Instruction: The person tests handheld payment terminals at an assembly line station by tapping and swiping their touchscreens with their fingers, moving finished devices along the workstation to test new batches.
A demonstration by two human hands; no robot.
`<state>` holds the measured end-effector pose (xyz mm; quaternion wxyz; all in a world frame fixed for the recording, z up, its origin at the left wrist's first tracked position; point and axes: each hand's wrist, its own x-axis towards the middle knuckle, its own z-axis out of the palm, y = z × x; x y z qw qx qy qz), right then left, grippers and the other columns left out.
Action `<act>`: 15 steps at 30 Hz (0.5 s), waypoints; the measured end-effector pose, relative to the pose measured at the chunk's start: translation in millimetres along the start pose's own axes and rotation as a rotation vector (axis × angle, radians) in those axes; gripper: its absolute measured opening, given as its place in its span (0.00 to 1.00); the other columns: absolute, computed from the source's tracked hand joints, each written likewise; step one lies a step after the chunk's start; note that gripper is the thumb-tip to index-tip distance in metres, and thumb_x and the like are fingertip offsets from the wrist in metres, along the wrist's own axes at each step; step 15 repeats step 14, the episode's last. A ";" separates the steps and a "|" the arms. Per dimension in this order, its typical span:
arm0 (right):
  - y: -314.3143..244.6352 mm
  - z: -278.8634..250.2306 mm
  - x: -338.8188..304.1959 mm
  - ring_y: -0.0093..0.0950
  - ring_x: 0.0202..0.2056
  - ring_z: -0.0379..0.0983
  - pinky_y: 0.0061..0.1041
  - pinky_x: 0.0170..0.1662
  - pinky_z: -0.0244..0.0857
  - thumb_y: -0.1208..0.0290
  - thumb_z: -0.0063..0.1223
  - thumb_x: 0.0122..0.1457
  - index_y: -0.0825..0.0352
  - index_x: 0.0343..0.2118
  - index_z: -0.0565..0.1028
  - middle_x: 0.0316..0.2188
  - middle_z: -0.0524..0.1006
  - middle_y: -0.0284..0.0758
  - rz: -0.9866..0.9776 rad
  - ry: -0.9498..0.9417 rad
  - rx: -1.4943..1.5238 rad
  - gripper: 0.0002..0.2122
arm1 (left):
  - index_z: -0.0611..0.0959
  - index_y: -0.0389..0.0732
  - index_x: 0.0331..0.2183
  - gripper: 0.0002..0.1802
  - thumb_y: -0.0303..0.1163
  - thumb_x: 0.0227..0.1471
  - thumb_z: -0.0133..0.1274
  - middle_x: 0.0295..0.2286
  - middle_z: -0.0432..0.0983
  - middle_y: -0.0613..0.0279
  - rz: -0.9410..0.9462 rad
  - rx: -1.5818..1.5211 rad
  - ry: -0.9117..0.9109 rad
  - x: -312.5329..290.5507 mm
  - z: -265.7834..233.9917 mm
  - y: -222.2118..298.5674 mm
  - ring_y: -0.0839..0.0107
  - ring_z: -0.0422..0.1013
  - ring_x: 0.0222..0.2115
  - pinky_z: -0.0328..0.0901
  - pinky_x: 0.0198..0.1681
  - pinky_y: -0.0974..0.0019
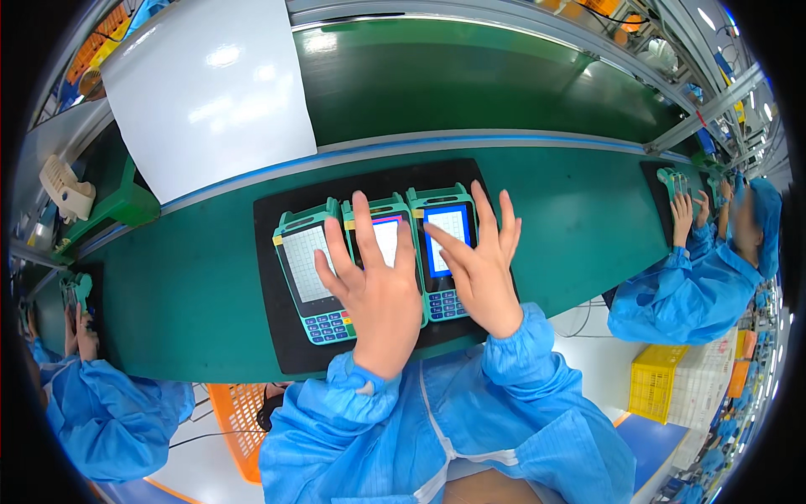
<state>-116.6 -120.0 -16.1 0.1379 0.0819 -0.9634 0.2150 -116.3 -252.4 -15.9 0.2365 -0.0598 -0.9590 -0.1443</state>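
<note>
Three green payment terminals lie side by side on a black mat. The left terminal and the right terminal each show a gridded white screen, the right one edged in blue. Over the middle terminal is my left hand, its fingers spread, hiding the keypad and much of the screen. My right hand hovers at the right terminal, index finger reaching over its screen; whether the fingertip touches I cannot tell. Neither hand holds anything.
The mat rests on a green worktable. A white sheet hangs at the back left, near a beige device on a green stand. Co-workers in blue sit left and right. Below are an orange basket and a yellow crate.
</note>
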 end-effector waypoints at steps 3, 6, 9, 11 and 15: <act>-0.2 -11.1 -24.1 0.55 0.64 0.31 0.63 0.59 0.24 0.76 0.53 0.54 0.48 0.44 0.78 0.64 0.46 0.44 0.015 -0.062 0.000 0.16 | 0.82 0.48 0.40 0.17 0.25 0.44 0.57 0.60 0.49 0.49 0.051 0.016 -0.099 -25.7 -14.0 -1.7 0.40 0.39 0.60 0.38 0.58 0.36; -0.4 -17.2 -40.6 0.55 0.64 0.31 0.63 0.59 0.24 0.76 0.53 0.54 0.47 0.43 0.79 0.65 0.46 0.44 0.043 -0.133 0.013 0.16 | 0.83 0.49 0.40 0.18 0.24 0.44 0.57 0.61 0.49 0.50 0.055 0.075 -0.166 -46.8 -28.8 -2.8 0.40 0.39 0.60 0.38 0.58 0.36; 4.4 -15.5 -35.7 0.55 0.64 0.32 0.63 0.59 0.24 0.76 0.52 0.54 0.48 0.43 0.79 0.64 0.47 0.44 0.036 -0.111 0.014 0.16 | 0.82 0.47 0.39 0.15 0.26 0.45 0.55 0.60 0.53 0.50 0.075 0.080 -0.140 -43.0 -27.2 -7.5 0.42 0.41 0.60 0.38 0.57 0.36; 5.4 -13.9 -24.3 0.55 0.64 0.33 0.64 0.59 0.25 0.76 0.52 0.54 0.49 0.42 0.79 0.64 0.47 0.44 0.032 -0.076 0.021 0.15 | 0.82 0.45 0.38 0.12 0.29 0.48 0.53 0.59 0.56 0.51 0.105 0.100 -0.116 -33.6 -21.5 -10.2 0.42 0.42 0.60 0.37 0.57 0.35; 9.3 -5.7 -2.8 0.53 0.64 0.34 0.63 0.59 0.26 0.77 0.52 0.54 0.50 0.42 0.80 0.64 0.48 0.44 0.012 0.012 0.041 0.15 | 0.82 0.45 0.38 0.12 0.31 0.49 0.54 0.60 0.52 0.52 0.085 0.123 -0.101 -10.4 -12.8 -10.2 0.44 0.37 0.62 0.37 0.58 0.35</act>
